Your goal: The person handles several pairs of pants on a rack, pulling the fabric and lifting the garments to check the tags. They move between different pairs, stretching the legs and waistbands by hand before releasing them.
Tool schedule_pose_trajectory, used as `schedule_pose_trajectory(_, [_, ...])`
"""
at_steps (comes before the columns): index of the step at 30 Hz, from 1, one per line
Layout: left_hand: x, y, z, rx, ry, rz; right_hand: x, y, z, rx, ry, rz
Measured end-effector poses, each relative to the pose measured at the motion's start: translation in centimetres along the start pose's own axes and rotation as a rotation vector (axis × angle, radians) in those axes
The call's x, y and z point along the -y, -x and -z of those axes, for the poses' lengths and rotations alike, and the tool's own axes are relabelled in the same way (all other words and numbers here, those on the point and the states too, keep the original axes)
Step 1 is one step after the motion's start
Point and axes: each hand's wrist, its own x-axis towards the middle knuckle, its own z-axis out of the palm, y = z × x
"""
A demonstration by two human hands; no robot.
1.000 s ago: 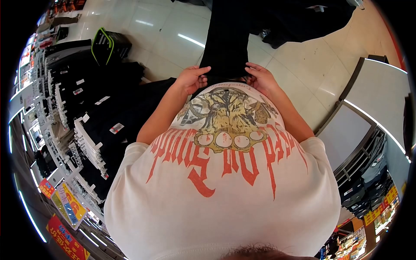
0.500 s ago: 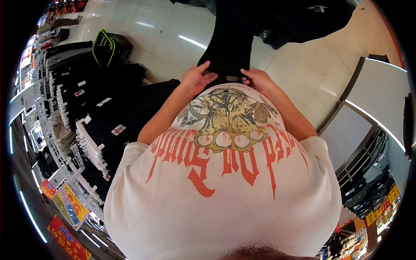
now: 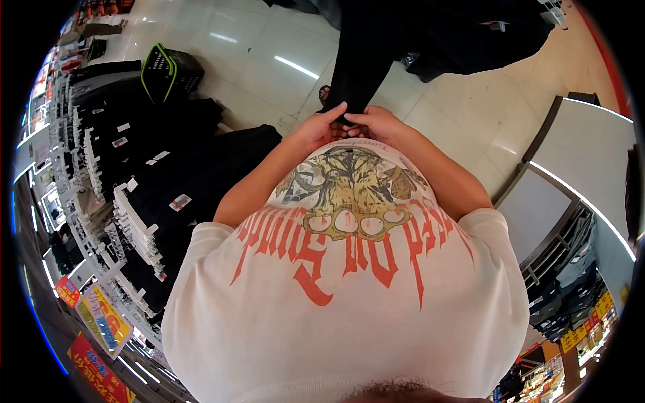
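Note:
A long, narrow part of a black garment point(image 3: 363, 70), shaped like a trouser leg, stretches from the dark clothing at the top of the head view toward my body. Its near end is gathered between my two hands. My left hand point(image 3: 321, 127) grips the left side of that end, thumb on top. On the right side, my right hand point(image 3: 378, 124) pinches the cloth, its thumb nearly meeting the left one. The fingers underneath are partly hidden. Part of a sandalled foot point(image 3: 324, 94) shows beside the cloth.
Black garments with tags point(image 3: 195, 161) hang on white hangers along the left. A black basket with a green rim point(image 3: 171, 74) stands on the tiled floor point(image 3: 269, 74). More dark clothing point(image 3: 470, 33) hangs at the top right. Grey shelving point(image 3: 537, 195) stands at right.
My hands have come together from the two sides of the cloth's end. The wide, spread end is now bunched narrow between them, and the foot beside it has come into sight.

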Motion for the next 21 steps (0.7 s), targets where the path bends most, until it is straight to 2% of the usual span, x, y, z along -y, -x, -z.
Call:
schedule_pose_trajectory(4, [0.7, -0.2, 0.4, -0.207, -0.018, -0.152, -0.1, -1.3, -0.1, -0.024, 0.003, -0.072])
schedule_pose_trajectory(6, [1.1, -0.7, 1.3, -0.335, -0.077, -0.235, -1.0, -2.5, 0.2, -0.056, -0.054, -0.045])
schedule_pose_trajectory(9, [1.3, 0.0, 2.0, -0.298, -0.123, -0.26, -1.5, -4.6, 0.7, -0.111, -0.113, -0.021])
schedule_pose_trajectory(11, [1.3, 1.9, 1.1, -0.348, -0.146, -0.249, -2.0, -7.0, 1.4, -0.173, -0.119, -0.059])
schedule_pose_trajectory(14, [1.6, 4.6, 0.7, -0.43, -0.137, -0.247, -0.9, -7.9, 0.2, -0.136, -0.22, 0.029])
schedule_pose_trajectory(17, [3.7, 5.4, 3.4, -0.414, -0.099, -0.291, 0.2, -10.4, 1.6, -0.288, -0.175, 0.118])
schedule_pose_trajectory(21, [6.9, 8.2, 6.5, -0.525, -0.227, -0.297, 2.6, -12.5, 3.3, -0.437, -0.163, 0.218])
